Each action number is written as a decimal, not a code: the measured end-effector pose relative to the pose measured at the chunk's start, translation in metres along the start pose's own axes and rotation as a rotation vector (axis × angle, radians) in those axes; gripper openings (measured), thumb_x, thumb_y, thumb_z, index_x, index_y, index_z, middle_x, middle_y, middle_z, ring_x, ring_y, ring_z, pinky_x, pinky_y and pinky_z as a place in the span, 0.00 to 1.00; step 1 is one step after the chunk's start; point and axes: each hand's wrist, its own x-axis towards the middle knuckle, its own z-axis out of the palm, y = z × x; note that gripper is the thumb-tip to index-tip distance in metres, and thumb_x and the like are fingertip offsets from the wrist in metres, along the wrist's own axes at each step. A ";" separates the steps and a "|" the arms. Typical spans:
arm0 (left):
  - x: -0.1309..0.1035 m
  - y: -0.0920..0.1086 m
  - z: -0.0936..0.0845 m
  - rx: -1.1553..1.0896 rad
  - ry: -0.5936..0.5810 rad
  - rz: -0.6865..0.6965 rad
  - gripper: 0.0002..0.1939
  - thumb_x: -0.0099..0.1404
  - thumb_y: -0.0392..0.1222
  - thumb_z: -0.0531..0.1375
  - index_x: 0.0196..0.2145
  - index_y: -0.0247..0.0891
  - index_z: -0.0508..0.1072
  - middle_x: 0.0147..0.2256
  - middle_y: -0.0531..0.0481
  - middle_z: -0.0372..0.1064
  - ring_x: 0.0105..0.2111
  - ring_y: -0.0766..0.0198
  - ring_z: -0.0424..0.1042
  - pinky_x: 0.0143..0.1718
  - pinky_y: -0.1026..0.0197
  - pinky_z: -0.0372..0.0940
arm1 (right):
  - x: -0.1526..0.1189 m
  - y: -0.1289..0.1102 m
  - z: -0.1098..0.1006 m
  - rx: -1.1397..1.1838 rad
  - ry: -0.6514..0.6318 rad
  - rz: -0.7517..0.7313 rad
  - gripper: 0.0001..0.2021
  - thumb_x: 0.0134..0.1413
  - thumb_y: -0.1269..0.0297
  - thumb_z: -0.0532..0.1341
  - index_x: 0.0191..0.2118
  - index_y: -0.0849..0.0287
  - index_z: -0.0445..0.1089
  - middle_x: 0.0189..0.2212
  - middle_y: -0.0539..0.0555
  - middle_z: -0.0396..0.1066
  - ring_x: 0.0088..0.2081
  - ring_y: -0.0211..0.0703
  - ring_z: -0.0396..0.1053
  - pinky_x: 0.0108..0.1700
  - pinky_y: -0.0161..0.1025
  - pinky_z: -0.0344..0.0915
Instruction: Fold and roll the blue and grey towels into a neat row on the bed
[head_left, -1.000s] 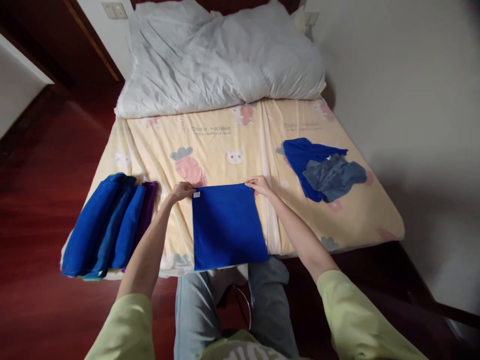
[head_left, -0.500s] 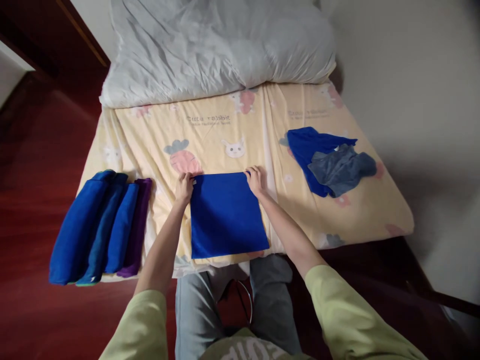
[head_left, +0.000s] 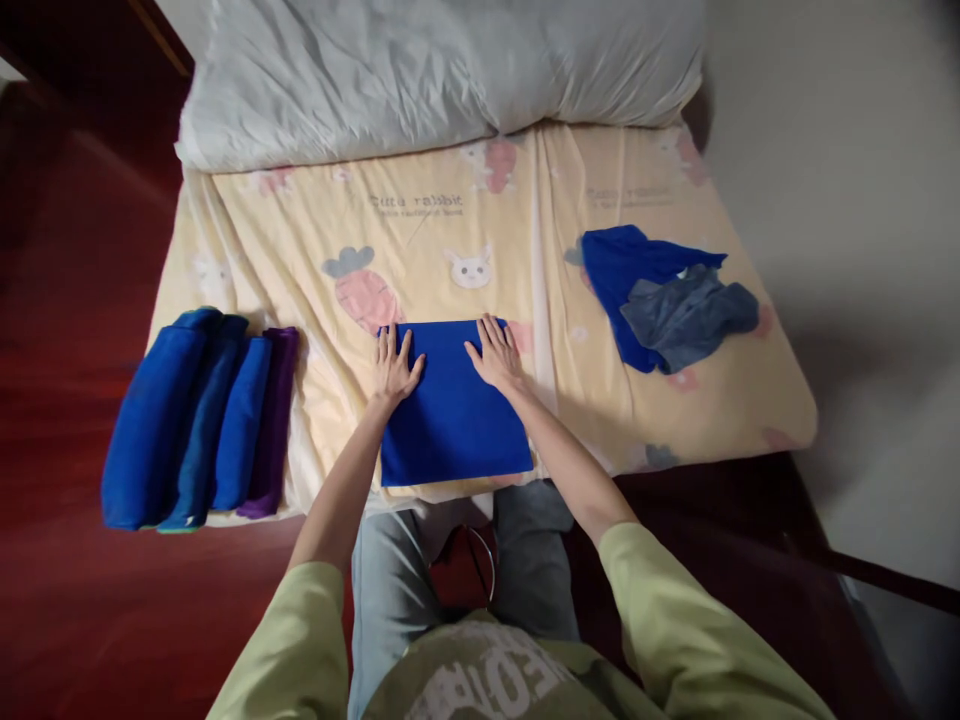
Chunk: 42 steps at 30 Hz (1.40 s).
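A blue cloth lies flat and roughly square near the front edge of the bed. My left hand rests palm down on its far left corner, fingers spread. On the far right corner lies my right hand, also flat with the fingers apart. Neither hand grips anything. The cloth's two far corners are partly covered by the fingers.
Rolled or folded cloths, blue and purple, lie side by side at the bed's left. A crumpled blue cloth and grey-blue cloth lie at the right. A grey quilt covers the far end.
Both hands have let go of the cloth's far corners, opened, and now lie flat on it, a little further inward. The view has shifted slightly.
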 end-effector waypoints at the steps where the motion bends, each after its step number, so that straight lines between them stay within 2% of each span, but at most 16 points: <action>1: 0.002 -0.002 0.000 -0.001 -0.006 -0.002 0.36 0.72 0.57 0.51 0.71 0.36 0.55 0.74 0.41 0.36 0.73 0.44 0.31 0.72 0.38 0.35 | 0.003 0.001 -0.001 -0.004 -0.006 0.022 0.32 0.73 0.53 0.47 0.73 0.69 0.49 0.73 0.63 0.44 0.74 0.53 0.39 0.74 0.57 0.34; 4: 0.000 0.004 -0.008 -0.007 -0.017 -0.013 0.36 0.72 0.57 0.51 0.71 0.35 0.56 0.74 0.41 0.35 0.73 0.43 0.29 0.72 0.37 0.34 | -0.004 -0.010 -0.011 -0.008 -0.009 0.062 0.32 0.73 0.55 0.48 0.73 0.70 0.48 0.73 0.66 0.42 0.74 0.56 0.36 0.74 0.62 0.32; 6: -0.018 0.016 -0.014 -0.011 -0.013 -0.012 0.35 0.72 0.55 0.51 0.70 0.34 0.56 0.74 0.42 0.33 0.73 0.42 0.26 0.72 0.35 0.33 | -0.031 -0.026 -0.018 0.010 0.000 0.006 0.31 0.72 0.57 0.48 0.74 0.68 0.46 0.74 0.64 0.40 0.75 0.55 0.33 0.74 0.62 0.31; 8: -0.053 0.031 -0.019 -0.006 -0.028 0.022 0.34 0.73 0.52 0.50 0.71 0.35 0.55 0.74 0.43 0.31 0.73 0.42 0.24 0.72 0.34 0.32 | -0.073 -0.040 -0.023 0.047 -0.022 -0.122 0.31 0.73 0.58 0.49 0.75 0.63 0.44 0.74 0.59 0.39 0.75 0.52 0.33 0.75 0.59 0.32; 11: -0.123 0.044 -0.019 0.016 -0.107 0.101 0.32 0.73 0.49 0.50 0.72 0.40 0.54 0.74 0.47 0.35 0.73 0.45 0.27 0.73 0.36 0.35 | -0.136 -0.047 -0.024 0.103 -0.097 -0.251 0.31 0.72 0.58 0.50 0.75 0.58 0.45 0.74 0.56 0.42 0.74 0.49 0.38 0.75 0.56 0.37; 13: -0.166 0.042 -0.018 0.025 -0.126 0.117 0.31 0.74 0.48 0.48 0.72 0.39 0.54 0.74 0.46 0.36 0.74 0.48 0.32 0.73 0.40 0.36 | -0.163 -0.042 -0.023 0.128 -0.129 -0.263 0.30 0.71 0.59 0.51 0.74 0.56 0.47 0.73 0.56 0.45 0.74 0.49 0.41 0.75 0.56 0.39; 15: -0.199 0.032 -0.019 0.029 -0.112 0.105 0.31 0.75 0.47 0.47 0.72 0.38 0.54 0.73 0.44 0.38 0.73 0.50 0.35 0.73 0.41 0.37 | -0.178 -0.034 -0.025 0.149 -0.132 -0.245 0.29 0.71 0.60 0.51 0.74 0.56 0.50 0.72 0.56 0.47 0.73 0.49 0.44 0.75 0.57 0.41; 17: -0.222 0.019 -0.024 0.024 -0.121 0.110 0.31 0.75 0.47 0.48 0.72 0.38 0.54 0.73 0.43 0.40 0.73 0.51 0.37 0.73 0.42 0.40 | -0.189 -0.027 -0.029 0.178 -0.122 -0.239 0.28 0.70 0.61 0.52 0.72 0.57 0.53 0.72 0.57 0.49 0.73 0.50 0.45 0.74 0.57 0.44; 20: -0.244 0.001 -0.037 0.006 -0.177 0.156 0.31 0.73 0.46 0.49 0.71 0.39 0.54 0.72 0.43 0.45 0.73 0.53 0.41 0.72 0.43 0.45 | -0.213 -0.019 -0.038 0.240 -0.120 -0.270 0.27 0.68 0.62 0.54 0.70 0.55 0.59 0.70 0.56 0.53 0.72 0.50 0.49 0.73 0.58 0.48; 24: -0.256 -0.011 -0.051 0.025 -0.214 0.174 0.29 0.71 0.38 0.48 0.69 0.39 0.60 0.70 0.41 0.53 0.71 0.54 0.48 0.70 0.42 0.50 | -0.254 -0.005 -0.044 0.303 -0.078 -0.255 0.24 0.65 0.68 0.55 0.65 0.55 0.67 0.66 0.57 0.61 0.69 0.50 0.56 0.71 0.58 0.54; 27: -0.253 -0.009 -0.054 0.044 -0.219 0.177 0.28 0.69 0.33 0.47 0.65 0.37 0.66 0.68 0.41 0.57 0.70 0.55 0.51 0.71 0.44 0.50 | -0.268 0.002 -0.045 0.322 -0.021 -0.200 0.23 0.63 0.73 0.52 0.61 0.59 0.72 0.63 0.59 0.66 0.68 0.50 0.59 0.70 0.56 0.58; 33: -0.239 0.005 -0.051 0.075 -0.248 0.132 0.31 0.64 0.27 0.48 0.62 0.38 0.69 0.65 0.41 0.61 0.68 0.57 0.56 0.69 0.47 0.56 | -0.260 -0.001 -0.039 0.414 0.051 -0.050 0.19 0.61 0.73 0.57 0.54 0.57 0.77 0.57 0.60 0.72 0.63 0.51 0.67 0.66 0.56 0.63; 37: -0.235 0.010 -0.050 0.078 -0.245 0.076 0.28 0.66 0.27 0.46 0.59 0.34 0.72 0.65 0.40 0.62 0.67 0.56 0.59 0.67 0.50 0.60 | -0.256 0.001 -0.037 0.414 0.045 -0.069 0.19 0.60 0.75 0.56 0.53 0.60 0.78 0.56 0.61 0.73 0.62 0.50 0.68 0.67 0.53 0.63; 42: -0.230 0.006 -0.052 -0.007 -0.206 0.009 0.26 0.65 0.29 0.51 0.57 0.40 0.74 0.62 0.45 0.68 0.64 0.56 0.65 0.65 0.51 0.62 | -0.250 0.004 -0.038 0.411 0.067 -0.021 0.20 0.59 0.75 0.56 0.53 0.59 0.77 0.54 0.60 0.75 0.59 0.50 0.72 0.64 0.53 0.66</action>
